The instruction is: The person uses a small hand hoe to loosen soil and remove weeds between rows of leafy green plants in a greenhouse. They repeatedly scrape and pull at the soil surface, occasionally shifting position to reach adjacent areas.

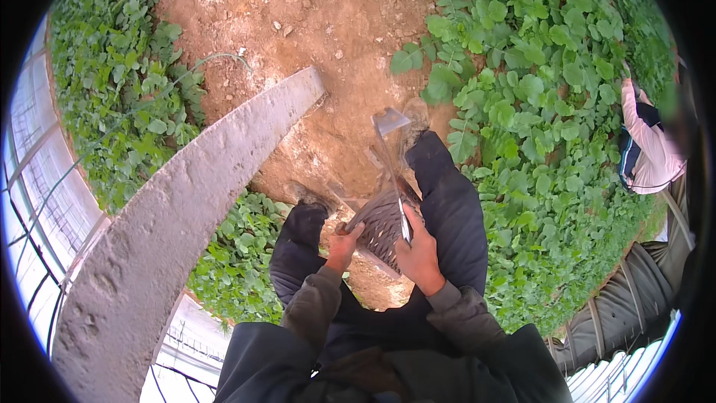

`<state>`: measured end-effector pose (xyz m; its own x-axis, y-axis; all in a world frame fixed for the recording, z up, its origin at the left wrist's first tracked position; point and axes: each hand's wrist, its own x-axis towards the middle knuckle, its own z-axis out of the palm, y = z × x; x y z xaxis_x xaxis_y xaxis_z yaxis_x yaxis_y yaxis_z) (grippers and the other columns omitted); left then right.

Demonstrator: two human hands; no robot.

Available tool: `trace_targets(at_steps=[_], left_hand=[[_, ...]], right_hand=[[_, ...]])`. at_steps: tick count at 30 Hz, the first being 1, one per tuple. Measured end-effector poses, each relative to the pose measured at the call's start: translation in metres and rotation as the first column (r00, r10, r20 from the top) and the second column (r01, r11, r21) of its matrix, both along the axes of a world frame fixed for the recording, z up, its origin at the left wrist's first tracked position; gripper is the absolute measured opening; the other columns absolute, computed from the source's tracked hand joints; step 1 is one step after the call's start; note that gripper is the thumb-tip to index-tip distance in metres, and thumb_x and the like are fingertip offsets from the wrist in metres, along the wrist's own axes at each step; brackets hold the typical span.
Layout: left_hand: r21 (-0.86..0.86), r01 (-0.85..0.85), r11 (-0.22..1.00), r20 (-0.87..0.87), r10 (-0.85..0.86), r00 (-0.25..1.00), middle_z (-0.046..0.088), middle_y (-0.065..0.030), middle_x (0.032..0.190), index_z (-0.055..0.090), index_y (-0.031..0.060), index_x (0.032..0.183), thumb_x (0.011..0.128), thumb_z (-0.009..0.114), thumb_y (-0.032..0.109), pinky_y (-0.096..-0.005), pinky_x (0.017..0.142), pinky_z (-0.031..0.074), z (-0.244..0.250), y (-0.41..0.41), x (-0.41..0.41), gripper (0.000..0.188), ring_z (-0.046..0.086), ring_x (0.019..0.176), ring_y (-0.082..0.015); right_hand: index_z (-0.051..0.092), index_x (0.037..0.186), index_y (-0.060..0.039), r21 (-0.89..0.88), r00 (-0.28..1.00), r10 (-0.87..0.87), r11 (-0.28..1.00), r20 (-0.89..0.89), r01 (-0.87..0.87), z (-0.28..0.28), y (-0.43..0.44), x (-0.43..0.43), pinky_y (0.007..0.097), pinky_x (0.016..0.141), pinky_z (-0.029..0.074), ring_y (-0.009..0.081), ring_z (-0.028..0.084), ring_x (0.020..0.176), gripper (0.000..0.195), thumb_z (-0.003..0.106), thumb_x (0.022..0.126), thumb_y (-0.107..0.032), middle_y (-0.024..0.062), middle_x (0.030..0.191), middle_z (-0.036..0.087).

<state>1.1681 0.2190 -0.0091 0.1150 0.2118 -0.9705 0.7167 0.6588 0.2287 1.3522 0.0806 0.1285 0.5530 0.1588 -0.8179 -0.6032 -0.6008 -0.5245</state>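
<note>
A low stool (377,229) with a woven seat and wooden legs stands or hangs, tilted, between my knees; which of the two I cannot tell. My left hand (343,247) grips the left edge of its seat, thumb on top. In my right hand (419,254) is the pale handle of a small hand hoe (391,165), along the seat's right side. Its thin, slightly bent shaft points away from me and ends in a flat metal blade (393,121) near my right shoe (415,117). Whether the right fingers also touch the stool is hidden.
A thick concrete post (190,173) rises close on my left. Leafy green plants (531,95) grow on both sides of a bare soil path (313,17). A green cord (168,87) crosses the left bed. At far right, another person (651,145) bends among the plants.
</note>
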Motion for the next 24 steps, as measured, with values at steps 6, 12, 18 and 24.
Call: trace_targets(at_steps=[6, 12, 18, 24], left_hand=[[0.178, 0.206, 0.962, 0.029, -0.214, 0.976, 0.071, -0.0055, 0.093, 0.07, -0.004, 0.097, 0.08, 0.075, 0.005, -0.029, 0.074, 0.051, 0.035, 0.013, 0.07, 0.02, 0.064, 0.08, -0.0132], [0.156, 0.196, 0.968, 0.16, -0.22, 0.962, 0.07, -0.0102, 0.098, 0.065, -0.0047, 0.107, 0.078, 0.07, -0.005, -0.0334, 0.079, 0.055, 0.058, 0.051, 0.129, 0.029, 0.068, 0.085, -0.0196], [0.227, 0.539, 0.811, 0.056, -0.564, 0.824, 0.07, -0.0049, 0.081, 0.069, -0.0038, 0.088, 0.074, 0.08, 0.01, -0.0285, 0.066, 0.051, 0.066, 0.03, 0.2, 0.022, 0.063, 0.071, -0.0123], [0.487, 0.586, 0.648, 0.146, -0.722, 0.677, 0.069, -0.0032, 0.077, 0.069, -0.0008, 0.085, 0.073, 0.08, 0.01, -0.0291, 0.065, 0.05, 0.094, 0.003, 0.266, 0.019, 0.06, 0.069, -0.0099]], right_hand=[[0.043, 0.142, -0.005, 0.065, 0.98, -0.157, 0.987, 0.119, 0.15, -0.001, -0.021, 0.021, 0.0357, 0.094, 0.049, 0.0359, 0.061, 0.115, 0.061, 0.056, 0.083, 0.005, 0.0237, 0.126, 0.06], [0.042, 0.143, -0.0018, 0.11, 0.93, -0.307, 0.951, 0.204, 0.29, -0.018, -0.043, 0.024, 0.0326, 0.095, 0.047, 0.0277, 0.061, 0.118, 0.062, 0.056, 0.083, 0.007, 0.0204, 0.131, 0.059], [0.04, 0.144, -0.0012, 0.129, 0.88, -0.393, 0.919, 0.267, 0.372, -0.021, -0.052, 0.045, 0.0317, 0.093, 0.048, 0.0247, 0.061, 0.116, 0.063, 0.056, 0.084, 0.007, 0.0209, 0.13, 0.059], [0.039, 0.146, -0.0024, 0.219, 0.799, -0.582, 0.808, 0.15, 0.547, -0.011, -0.067, 0.068, 0.0285, 0.08, 0.052, 0.0164, 0.063, 0.094, 0.064, 0.054, 0.085, 0.007, 0.0118, 0.115, 0.062]])
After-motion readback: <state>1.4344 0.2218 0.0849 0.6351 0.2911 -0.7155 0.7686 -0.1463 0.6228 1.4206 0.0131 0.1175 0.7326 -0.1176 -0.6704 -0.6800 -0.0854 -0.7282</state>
